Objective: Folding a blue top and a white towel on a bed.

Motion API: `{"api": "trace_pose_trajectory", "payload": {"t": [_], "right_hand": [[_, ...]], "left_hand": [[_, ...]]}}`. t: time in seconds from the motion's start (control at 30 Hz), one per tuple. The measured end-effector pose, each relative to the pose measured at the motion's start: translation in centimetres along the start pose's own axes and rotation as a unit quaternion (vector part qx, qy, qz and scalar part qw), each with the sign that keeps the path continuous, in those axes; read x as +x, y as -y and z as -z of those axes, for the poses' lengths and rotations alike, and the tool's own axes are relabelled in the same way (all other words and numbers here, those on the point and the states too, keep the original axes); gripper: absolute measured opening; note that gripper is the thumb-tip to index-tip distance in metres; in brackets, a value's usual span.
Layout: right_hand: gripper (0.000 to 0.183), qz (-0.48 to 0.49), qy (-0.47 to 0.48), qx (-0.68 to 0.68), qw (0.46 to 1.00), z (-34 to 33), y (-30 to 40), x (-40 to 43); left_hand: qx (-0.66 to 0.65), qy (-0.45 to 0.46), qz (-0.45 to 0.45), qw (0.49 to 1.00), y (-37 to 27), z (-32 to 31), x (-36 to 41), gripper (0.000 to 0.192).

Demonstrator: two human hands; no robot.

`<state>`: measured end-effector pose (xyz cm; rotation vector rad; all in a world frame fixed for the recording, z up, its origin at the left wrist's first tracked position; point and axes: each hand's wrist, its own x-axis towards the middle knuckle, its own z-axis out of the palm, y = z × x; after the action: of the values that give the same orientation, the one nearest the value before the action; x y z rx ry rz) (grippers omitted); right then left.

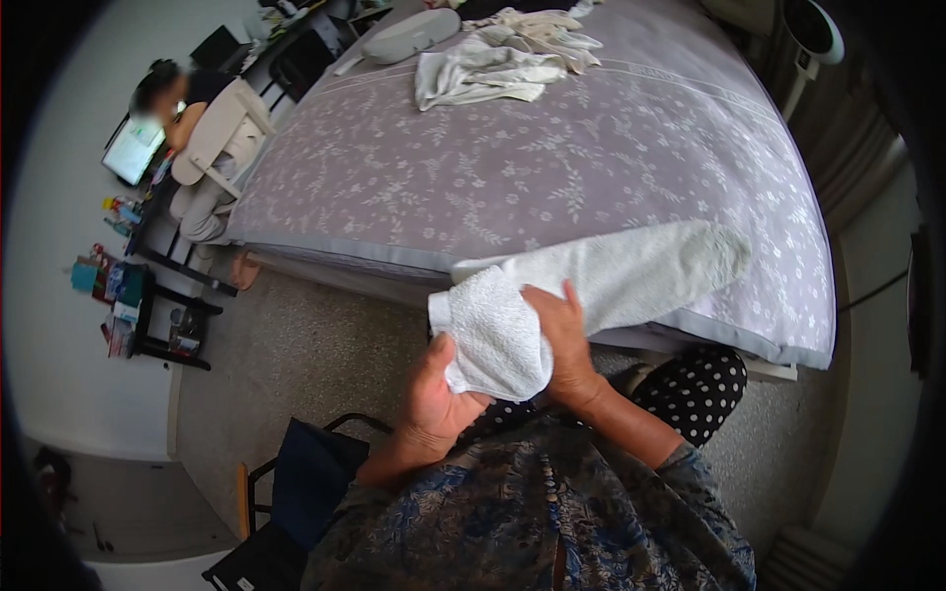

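Observation:
A white terry cloth [491, 336], folded into a thick pad with a pale band at one corner, is held up in front of my body. My left hand [436, 391] grips its lower left side, thumb on top and fingers underneath. Against its right side lies my right hand [558, 340], with the fingertips partly hidden behind the cloth. Just beyond the hands, a long pale terry cloth [635, 270] stretches rightward over the bed's near edge. Whether the two cloths are joined cannot be told.
A bed [443, 170] with a floral mauve cover spans the view ahead. Crumpled pale cloths [495, 70] and a light grey oblong object [410, 35] lie on it. At left, a person [199, 111] sits on a pale chair [222, 140]. A black stool [166, 318] bears small items.

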<state>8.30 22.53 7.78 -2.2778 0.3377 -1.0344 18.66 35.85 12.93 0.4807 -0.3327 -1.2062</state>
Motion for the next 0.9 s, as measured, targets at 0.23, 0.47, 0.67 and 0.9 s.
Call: {"api": "trace_pose_trajectory", "payload": {"t": [0.23, 0.47, 0.67, 0.9], "right_hand": [[0.031, -0.095, -0.141, -0.018, 0.985, 3.0, -3.6, -1.2], [0.029, -0.144, -0.206, -0.033, 0.967, 6.9, -6.2, -2.3], [0.031, -0.141, -0.261, -0.148, 0.944, 11.4, -9.5, -4.3], [0.032, -0.130, -0.286, -0.224, 0.923, 18.4, -9.0, -5.8]], "left_hand": [[0.037, 0.030, -0.074, 0.996, -1.9, -0.2, -0.9, 0.065], [0.013, 0.123, -0.169, 0.978, -4.8, 0.5, -2.7, 0.062], [-0.085, 0.162, -0.235, 0.955, -7.9, -0.2, -3.6, 0.060], [-0.020, 0.098, -0.354, 0.930, -12.3, 1.0, -6.6, 0.053]]}}
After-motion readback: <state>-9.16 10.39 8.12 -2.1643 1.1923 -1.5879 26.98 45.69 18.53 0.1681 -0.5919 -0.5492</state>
